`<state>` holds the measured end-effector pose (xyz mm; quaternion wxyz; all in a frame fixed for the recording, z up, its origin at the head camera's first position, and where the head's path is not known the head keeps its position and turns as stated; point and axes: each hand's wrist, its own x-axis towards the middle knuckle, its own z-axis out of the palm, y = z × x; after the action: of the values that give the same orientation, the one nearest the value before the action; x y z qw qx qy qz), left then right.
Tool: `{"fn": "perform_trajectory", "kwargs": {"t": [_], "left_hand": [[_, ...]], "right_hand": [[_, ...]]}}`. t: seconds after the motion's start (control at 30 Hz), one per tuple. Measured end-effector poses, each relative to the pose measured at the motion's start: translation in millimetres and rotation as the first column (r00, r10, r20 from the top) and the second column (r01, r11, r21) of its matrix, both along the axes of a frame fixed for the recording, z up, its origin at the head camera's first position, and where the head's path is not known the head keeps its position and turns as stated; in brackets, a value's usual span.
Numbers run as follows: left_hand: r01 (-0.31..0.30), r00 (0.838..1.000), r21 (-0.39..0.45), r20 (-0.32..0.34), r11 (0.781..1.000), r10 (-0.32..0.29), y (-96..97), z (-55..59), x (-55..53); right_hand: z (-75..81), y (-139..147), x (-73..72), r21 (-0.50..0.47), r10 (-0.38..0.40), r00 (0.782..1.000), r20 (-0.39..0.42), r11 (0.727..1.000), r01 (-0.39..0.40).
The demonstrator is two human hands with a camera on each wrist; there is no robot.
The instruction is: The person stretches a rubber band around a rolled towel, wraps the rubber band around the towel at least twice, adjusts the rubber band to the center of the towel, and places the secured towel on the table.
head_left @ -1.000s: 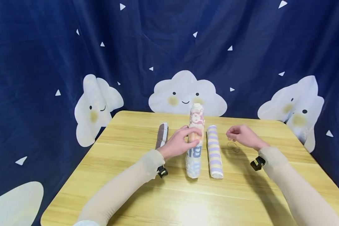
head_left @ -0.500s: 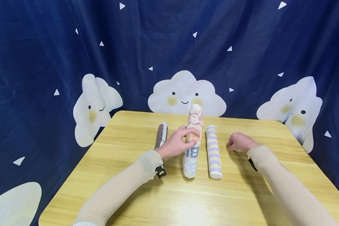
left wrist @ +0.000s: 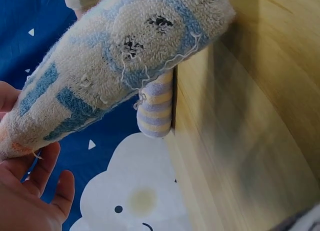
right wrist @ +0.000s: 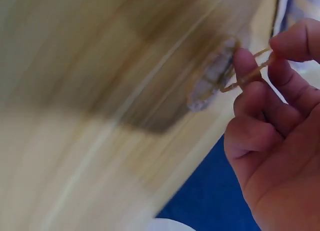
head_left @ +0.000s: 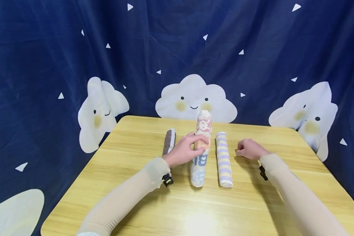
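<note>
My left hand (head_left: 185,150) grips a rolled terry towel (head_left: 201,160) around its middle, holding it tilted above the table. White, pink and blue patterns show on this towel, and the left wrist view has a loose thread along its side. Over the table to the right, my right hand (head_left: 250,149) pinches a thin tan rubber band (right wrist: 262,66) between thumb and finger. The band is hidden in the head view. A blurred ring-shaped thing (right wrist: 212,73) lies on the wood below those fingers. Between the two hands lies a purple-and-cream striped rolled towel (head_left: 224,160).
A brown and white rolled towel (head_left: 169,141) lies left of the held one, partly behind my left hand. All of it is on a light wooden table (head_left: 165,209). A dark blue curtain (head_left: 177,39) with clouds hangs behind the table's far edge.
My right hand has come down to the tabletop, where loose bands lay visible earlier, and now pinches a rubber band. The left hand and its towel have stayed nearly still.
</note>
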<state>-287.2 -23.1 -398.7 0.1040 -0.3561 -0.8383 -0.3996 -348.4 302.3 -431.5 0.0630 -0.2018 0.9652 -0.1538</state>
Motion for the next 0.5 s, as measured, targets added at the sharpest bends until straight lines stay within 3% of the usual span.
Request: {"fn": "perform_trajectory", "kwargs": {"t": [0.13, 0.23, 0.5], "left_hand": [[-0.001, 1.000, -0.020, -0.027, 1.000, 0.000, -0.5, 0.7, -1.2], [0.000, 0.999, -0.026, -0.036, 1.000, -0.001, -0.5, 1.1, -1.0], [-0.011, 0.999, -0.038, -0.037, 0.999, 0.009, 0.6, 0.7, -0.7]], "right_hand": [[1.4, 5.6, 1.8, -0.197, -0.013, 0.994, 0.112, 0.980, 0.035], [4.4, 9.2, 3.2, -0.264, -0.002, 0.979, 0.204, 0.963, 0.057], [12.2, 19.3, 3.4, -0.206, 0.008, 0.933, 0.360, 0.976, 0.071]]}}
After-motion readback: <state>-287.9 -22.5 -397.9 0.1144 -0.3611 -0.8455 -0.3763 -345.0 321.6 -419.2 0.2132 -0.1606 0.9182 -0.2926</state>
